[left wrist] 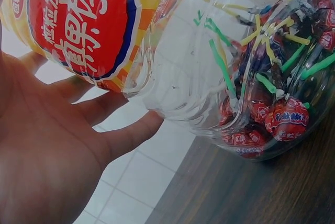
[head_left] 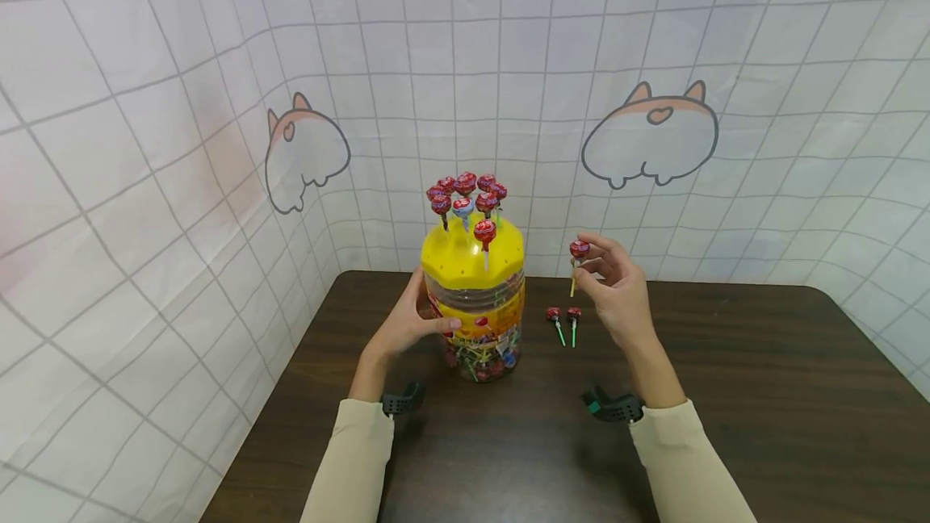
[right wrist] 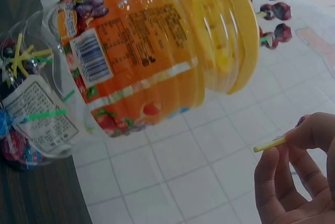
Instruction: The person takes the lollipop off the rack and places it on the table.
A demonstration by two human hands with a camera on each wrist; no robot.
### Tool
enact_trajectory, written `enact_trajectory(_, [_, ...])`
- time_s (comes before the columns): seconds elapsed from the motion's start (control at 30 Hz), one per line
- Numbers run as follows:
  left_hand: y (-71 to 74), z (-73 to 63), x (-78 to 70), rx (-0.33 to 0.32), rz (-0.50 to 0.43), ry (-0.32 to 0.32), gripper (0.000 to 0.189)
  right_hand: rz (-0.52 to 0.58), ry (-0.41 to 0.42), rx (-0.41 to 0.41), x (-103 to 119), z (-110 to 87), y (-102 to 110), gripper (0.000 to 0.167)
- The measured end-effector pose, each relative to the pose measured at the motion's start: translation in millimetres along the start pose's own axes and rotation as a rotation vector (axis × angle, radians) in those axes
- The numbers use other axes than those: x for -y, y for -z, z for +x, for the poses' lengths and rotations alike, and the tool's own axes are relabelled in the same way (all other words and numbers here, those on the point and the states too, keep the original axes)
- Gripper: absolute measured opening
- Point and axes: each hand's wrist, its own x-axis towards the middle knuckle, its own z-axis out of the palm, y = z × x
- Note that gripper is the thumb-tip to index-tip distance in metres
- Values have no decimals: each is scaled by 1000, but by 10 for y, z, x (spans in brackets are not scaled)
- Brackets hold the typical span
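Note:
A clear candy jar (head_left: 475,317) with a yellow lid (head_left: 443,253) stands upright on the table, several lollipops inside. Several wrapped lollipops, mostly red and one blue (head_left: 462,207), stick up from the lid. The left hand (head_left: 403,325) holds the jar's left side, its thumb across the orange label; in the left wrist view its fingers spread along the jar. Right of the jar, the right hand (head_left: 621,293) pinches a red-wrapped lollipop (head_left: 579,249) with a yellow stick (right wrist: 269,144), head up and apart from the jar.
Two red lollipops with green sticks, one on the left (head_left: 555,315) and one on the right (head_left: 574,315), lie on the dark wooden table (head_left: 726,394) between jar and right hand. A white gridded cloth (head_left: 472,47) with dog drawings hangs close behind the table.

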Motion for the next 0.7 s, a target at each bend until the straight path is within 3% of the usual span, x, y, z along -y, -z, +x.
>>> enact_trajectory(0.7, [-7, -9, -21, -4, 4, 9, 98, -42, -60, 13, -142, 33, 354, 52])
